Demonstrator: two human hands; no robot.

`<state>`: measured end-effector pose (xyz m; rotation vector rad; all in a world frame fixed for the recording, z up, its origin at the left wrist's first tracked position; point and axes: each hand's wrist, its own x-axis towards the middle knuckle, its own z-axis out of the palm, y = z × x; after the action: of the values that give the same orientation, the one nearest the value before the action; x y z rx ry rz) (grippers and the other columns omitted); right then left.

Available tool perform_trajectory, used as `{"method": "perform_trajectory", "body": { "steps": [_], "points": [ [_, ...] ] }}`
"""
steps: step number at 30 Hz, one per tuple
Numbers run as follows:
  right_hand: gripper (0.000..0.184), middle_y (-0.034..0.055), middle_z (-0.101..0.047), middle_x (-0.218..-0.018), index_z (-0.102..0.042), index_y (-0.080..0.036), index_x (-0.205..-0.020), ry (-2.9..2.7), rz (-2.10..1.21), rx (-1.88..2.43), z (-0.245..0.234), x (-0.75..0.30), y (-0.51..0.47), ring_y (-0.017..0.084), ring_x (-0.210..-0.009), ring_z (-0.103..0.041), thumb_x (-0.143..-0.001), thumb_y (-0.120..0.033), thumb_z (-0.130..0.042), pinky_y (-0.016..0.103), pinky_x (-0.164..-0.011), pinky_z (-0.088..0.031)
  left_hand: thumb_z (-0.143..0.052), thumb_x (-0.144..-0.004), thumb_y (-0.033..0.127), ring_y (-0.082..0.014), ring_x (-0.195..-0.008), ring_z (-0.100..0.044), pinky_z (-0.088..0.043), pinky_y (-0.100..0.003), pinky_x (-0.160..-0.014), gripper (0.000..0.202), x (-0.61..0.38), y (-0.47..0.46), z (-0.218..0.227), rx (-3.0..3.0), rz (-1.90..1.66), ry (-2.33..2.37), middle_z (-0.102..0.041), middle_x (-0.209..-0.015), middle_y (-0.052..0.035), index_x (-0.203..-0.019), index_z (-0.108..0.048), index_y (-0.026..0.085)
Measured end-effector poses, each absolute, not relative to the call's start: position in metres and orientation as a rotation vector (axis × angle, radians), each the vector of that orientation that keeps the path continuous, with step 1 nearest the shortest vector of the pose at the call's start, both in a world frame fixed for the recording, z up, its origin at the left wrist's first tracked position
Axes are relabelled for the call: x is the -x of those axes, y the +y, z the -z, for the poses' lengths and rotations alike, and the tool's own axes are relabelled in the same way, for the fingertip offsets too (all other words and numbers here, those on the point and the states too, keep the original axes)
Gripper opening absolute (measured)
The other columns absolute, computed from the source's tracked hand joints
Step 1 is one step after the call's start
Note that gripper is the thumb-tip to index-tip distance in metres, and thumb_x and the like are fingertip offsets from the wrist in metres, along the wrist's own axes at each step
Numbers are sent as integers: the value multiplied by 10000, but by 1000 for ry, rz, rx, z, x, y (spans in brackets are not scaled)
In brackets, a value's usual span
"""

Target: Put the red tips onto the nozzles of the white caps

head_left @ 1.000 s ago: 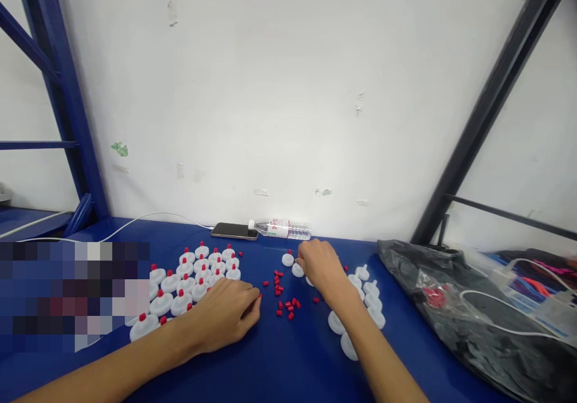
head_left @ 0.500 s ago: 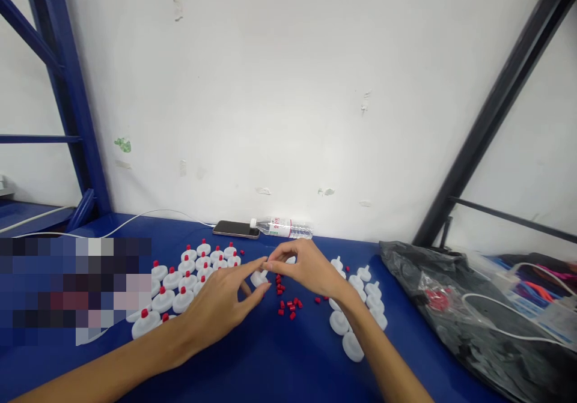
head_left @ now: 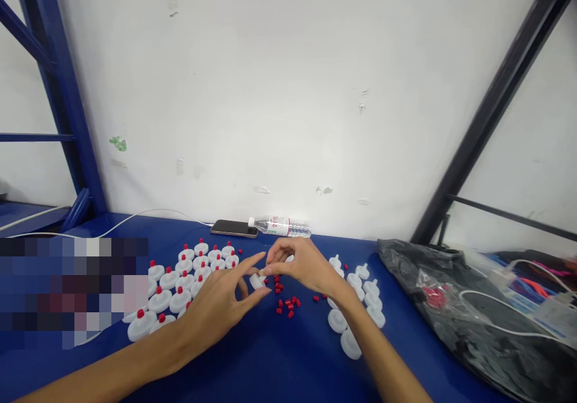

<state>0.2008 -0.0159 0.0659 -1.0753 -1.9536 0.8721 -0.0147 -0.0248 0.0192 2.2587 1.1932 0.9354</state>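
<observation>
My left hand (head_left: pixel 220 289) is closed around the rim of a white plastic spouted lid (head_left: pixel 257 281), which is held tilted above the table. My right hand (head_left: pixel 300 266) pinches at the lid's spout end, its thumb and fingertips pressed together. Whatever lies between those fingertips is hidden. Small red caps (head_left: pixel 289 305) lie loose just right of the lid. To the left stand several white lids with red caps on their spouts (head_left: pixel 179 299). Past my right wrist, several white lids with bare spouts (head_left: pixel 372 287) sit in a cluster.
A phone (head_left: pixel 233 228) and a clear water bottle (head_left: pixel 288 227) lie by the wall at the back of the blue table (head_left: pixel 252 355). Black plastic sheeting (head_left: pixel 433 307) with a small bag of red pieces (head_left: pixel 435 296) covers the right side. A white cable (head_left: pixel 148 212) runs across the left.
My right fingertips have shifted slightly down and left onto the spout end. The lid has tilted in my left hand, whose index finger now points up more. The view has moved slightly.
</observation>
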Motion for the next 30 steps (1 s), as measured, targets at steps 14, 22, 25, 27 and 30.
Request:
{"method": "perform_trajectory", "body": {
  "steps": [14, 22, 25, 27, 30],
  "points": [
    [253, -8, -739, -755, -752, -202, -840, -1994, -792, 1065, -63, -198, -16, 165, -724, -699, -765, -411, -872, 272, -704, -527, -715, -876, 475, -200, -630, -710, -570, -306, -643, 567, 10, -25, -20, -1921, -1026, 1073, -799, -862, -24, -1371, -653, 205],
    [154, -4, -763, -825, -762, -219, -921, -1934, -682, 940, -63, -184, -20, 165, -782, -719, -826, -321, -825, 277, -757, -546, -667, -887, 439, -320, -1011, -752, -644, -465, -879, 422, 9, -26, -28, -1470, -1042, 784, -776, -1115, -124, -1174, -721, 134],
    [204, -12, -776, -856, -758, -231, -1012, -1964, -734, 934, -62, -178, -23, 161, -789, -718, -816, -234, -814, 283, -782, -541, -692, -893, 455, -323, -1018, -743, -639, -491, -899, 383, 10, -26, -29, -1369, -1029, 747, -778, -1039, -115, -1092, -748, 132],
    [269, -20, -779, -853, -753, -237, -1064, -1977, -746, 937, -60, -175, -24, 154, -787, -713, -809, -156, -782, 281, -794, -533, -759, -867, 456, -311, -1013, -739, -638, -479, -897, 408, 10, -26, -29, -1328, -1018, 758, -774, -1007, -101, -1122, -742, 138],
    [299, -22, -775, -851, -756, -241, -1072, -1985, -790, 936, -59, -174, -25, 152, -783, -702, -793, -134, -774, 280, -790, -534, -803, -840, 420, -270, -927, -737, -638, -462, -889, 398, 9, -28, -31, -1282, -994, 765, -758, -890, -64, -1115, -735, 140]
  ]
}}
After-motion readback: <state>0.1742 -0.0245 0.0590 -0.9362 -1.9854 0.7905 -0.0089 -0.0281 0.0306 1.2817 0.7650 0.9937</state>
